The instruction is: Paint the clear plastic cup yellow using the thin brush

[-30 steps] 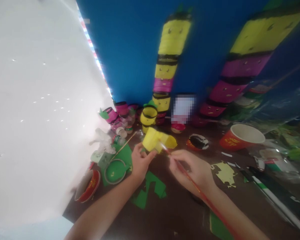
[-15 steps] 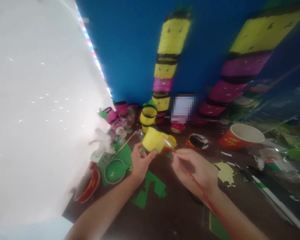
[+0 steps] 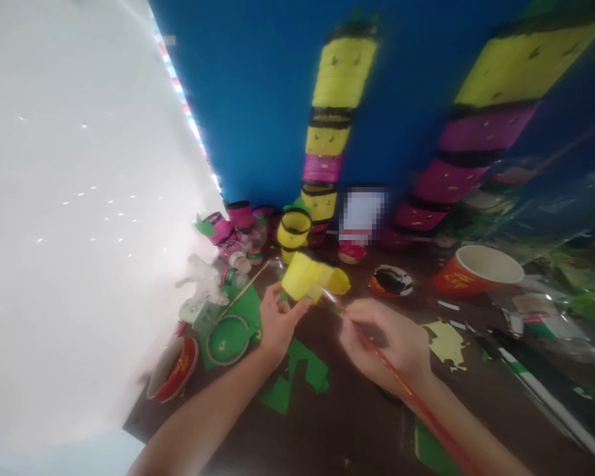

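Note:
A yellow cup piece (image 3: 300, 276) is held up by my left hand (image 3: 279, 320), its fingers closed on the lower left part. My right hand (image 3: 387, 337) grips a red-handled paintbrush (image 3: 381, 357) like a pen, and the brush's tip touches or nearly touches the right side of the yellow piece. Behind that piece, a dish of yellow paint (image 3: 341, 281) shows in part. A red-rimmed dish of black paint (image 3: 393, 281) stands farther right.
Painted yellow and pink cups (image 3: 294, 228) stand at the back. A red and white cup (image 3: 478, 271) is at right. Green paper scraps (image 3: 310, 367), a tape ring (image 3: 228, 340), a red bowl (image 3: 173, 370) and pens (image 3: 530, 383) lie around my arms.
The brush tip and my right hand have shifted slightly left and down along the yellow piece. My left hand has hardly moved.

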Tool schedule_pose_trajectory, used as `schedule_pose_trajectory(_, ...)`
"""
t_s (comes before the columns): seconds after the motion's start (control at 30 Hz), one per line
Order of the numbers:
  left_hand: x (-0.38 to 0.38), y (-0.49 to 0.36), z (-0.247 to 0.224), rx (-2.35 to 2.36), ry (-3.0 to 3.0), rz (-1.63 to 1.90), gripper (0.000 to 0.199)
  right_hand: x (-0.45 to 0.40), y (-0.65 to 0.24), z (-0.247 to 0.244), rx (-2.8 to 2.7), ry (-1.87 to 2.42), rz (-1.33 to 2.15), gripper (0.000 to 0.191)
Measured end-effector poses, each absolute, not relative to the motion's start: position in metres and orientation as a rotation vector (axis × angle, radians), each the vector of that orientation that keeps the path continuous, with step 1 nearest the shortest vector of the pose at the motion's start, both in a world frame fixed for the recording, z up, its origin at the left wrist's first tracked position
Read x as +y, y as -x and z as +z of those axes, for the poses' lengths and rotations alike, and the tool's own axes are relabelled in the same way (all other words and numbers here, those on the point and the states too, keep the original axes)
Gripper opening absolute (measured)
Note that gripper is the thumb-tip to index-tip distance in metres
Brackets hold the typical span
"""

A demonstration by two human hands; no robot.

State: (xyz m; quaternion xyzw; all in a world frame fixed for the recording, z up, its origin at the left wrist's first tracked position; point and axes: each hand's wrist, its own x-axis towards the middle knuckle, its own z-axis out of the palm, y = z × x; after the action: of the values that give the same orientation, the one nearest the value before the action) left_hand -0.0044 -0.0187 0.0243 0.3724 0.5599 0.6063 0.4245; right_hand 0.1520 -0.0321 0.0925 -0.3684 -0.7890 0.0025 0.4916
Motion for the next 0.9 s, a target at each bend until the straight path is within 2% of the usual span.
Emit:
schedule_pose_trajectory(0.2,-0.0186,0.0042,0.0240,1.404,-0.930,1.517,0.052,-0.0341,-0.1506,0.0898,-1.813,0.929,-0.137,0.016)
schedule_pose_trajectory(0.4,-0.0195,0.0050,0.0253,1.412,-0.971,1.502,0.053,-0.0311,-0.1500,0.0840,-1.832,0.992,-0.100,0.011)
schedule_pose_trajectory(0.57,-0.0193,0.0051,0.0240,1.408,-0.974,1.508,0.052,-0.0315,-0.1512,0.0881,-1.934,0.878,0.011,0.011)
schedule_pose_trajectory(0.9,-0.0194,0.0047,0.0260,1.392,-0.929,1.513,0.051,-0.0321,-0.1502,0.0885,-1.775,1.016,-0.113,0.007)
